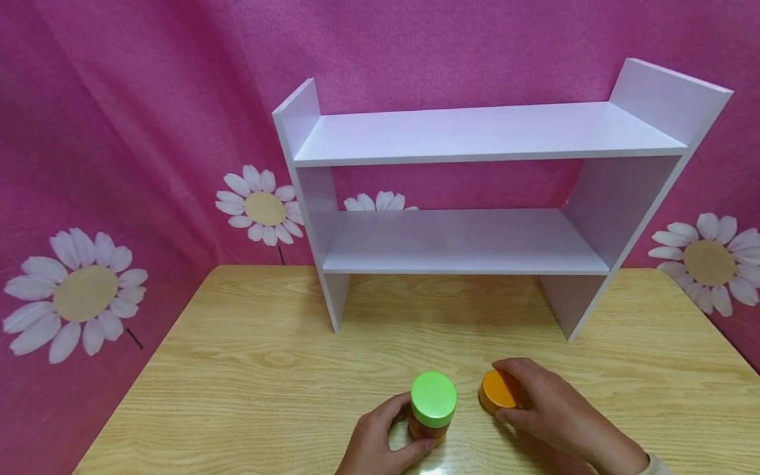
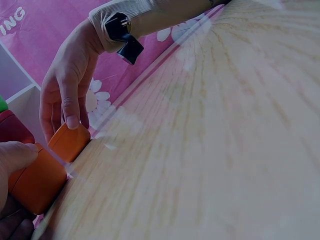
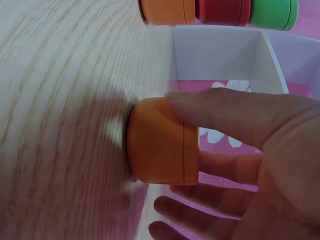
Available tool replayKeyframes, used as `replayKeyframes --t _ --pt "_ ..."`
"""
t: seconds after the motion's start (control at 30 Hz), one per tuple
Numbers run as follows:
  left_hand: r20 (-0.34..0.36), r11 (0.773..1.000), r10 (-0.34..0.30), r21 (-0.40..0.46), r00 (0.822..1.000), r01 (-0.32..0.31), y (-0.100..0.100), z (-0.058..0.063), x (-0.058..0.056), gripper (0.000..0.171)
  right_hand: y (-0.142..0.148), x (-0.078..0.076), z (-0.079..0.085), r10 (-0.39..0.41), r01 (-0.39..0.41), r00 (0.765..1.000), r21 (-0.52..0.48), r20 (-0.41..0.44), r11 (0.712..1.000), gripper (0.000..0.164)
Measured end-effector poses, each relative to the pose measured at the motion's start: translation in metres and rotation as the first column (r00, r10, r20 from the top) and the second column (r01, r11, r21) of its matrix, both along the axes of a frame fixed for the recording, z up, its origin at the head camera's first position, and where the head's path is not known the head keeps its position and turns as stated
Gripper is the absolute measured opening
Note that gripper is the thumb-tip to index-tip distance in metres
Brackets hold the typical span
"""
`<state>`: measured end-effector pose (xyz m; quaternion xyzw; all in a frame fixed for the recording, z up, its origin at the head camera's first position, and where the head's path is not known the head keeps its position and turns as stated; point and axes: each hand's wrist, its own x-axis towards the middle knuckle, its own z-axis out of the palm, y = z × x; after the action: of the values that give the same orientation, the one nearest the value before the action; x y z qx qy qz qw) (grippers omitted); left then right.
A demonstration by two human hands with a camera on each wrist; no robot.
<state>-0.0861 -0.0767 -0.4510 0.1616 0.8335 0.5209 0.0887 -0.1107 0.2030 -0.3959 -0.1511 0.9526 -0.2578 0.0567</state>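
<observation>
A stack of small round containers stands upright on the table, with green [image 1: 434,398] on top, red [image 3: 220,11] in the middle and orange [image 2: 40,177] at the bottom. My left hand [image 1: 380,439] curls round the stack low down, and its thumb presses the bottom orange container near its seam. A little to the right sits a second orange container [image 1: 499,390], apart from the stack. My right hand [image 1: 555,409] grips this one between thumb and fingers. In the right wrist view its base meets the table, and the lower fingers are spread loosely beside it.
A white two-tier shelf [image 1: 463,241] stands at the back of the wood-grain table [image 1: 237,369], beyond both hands. Pink cloth [image 1: 166,132] printed with white daisies hangs behind and to the sides.
</observation>
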Motion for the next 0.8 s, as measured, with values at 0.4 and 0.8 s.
replayKeyframes --t 0.4,0.8 --pt "-0.009 1.000 0.003 -0.009 1.000 -0.003 0.0001 -0.0021 0.0001 0.061 -0.0013 -0.0021 0.0016 -0.025 0.024 1.000 0.019 0.012 1.000 0.056" --pt "-0.031 1.000 -0.002 -0.019 1.000 0.002 -0.0006 -0.0025 0.0002 0.061 -0.0006 -0.0018 0.0016 -0.048 0.048 0.999 -0.005 -0.003 0.999 0.058"
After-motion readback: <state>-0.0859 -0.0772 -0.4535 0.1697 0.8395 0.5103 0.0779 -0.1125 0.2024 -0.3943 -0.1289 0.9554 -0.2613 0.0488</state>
